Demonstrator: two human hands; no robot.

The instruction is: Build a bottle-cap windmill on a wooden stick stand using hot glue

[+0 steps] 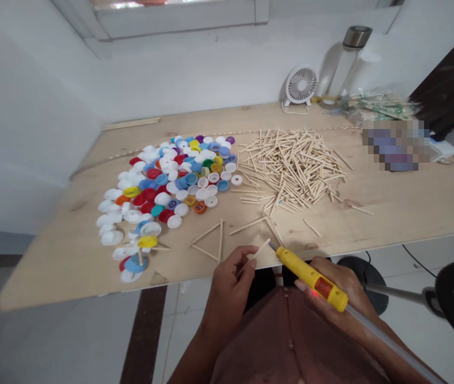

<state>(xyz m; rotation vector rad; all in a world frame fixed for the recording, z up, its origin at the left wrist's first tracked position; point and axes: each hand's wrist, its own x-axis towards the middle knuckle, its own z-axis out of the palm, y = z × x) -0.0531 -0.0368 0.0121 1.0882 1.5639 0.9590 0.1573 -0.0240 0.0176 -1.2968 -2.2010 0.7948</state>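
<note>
Between the thumb and fingers of my left hand (233, 277) is a thin wooden stick (259, 249), tilted up to the right. My right hand (341, 288) is closed around a yellow hot glue gun (310, 278) with a small red light. Its nozzle is at the stick's upper end; whether they touch I cannot tell. A clear glue stick (387, 338) runs out of the gun's back. Left of my left hand, a triangle of three sticks (221, 240) lies on the table. Beyond the nozzle, two sticks (249, 225) meet at an angle.
Many plastic bottle caps (163, 181) cover the table's left part, some stacked near the front edge. A heap of wooden sticks (294, 168) lies in the middle. Behind stand a small white fan (301, 85), a glass bottle (342, 69) and bagged sticks (382, 106).
</note>
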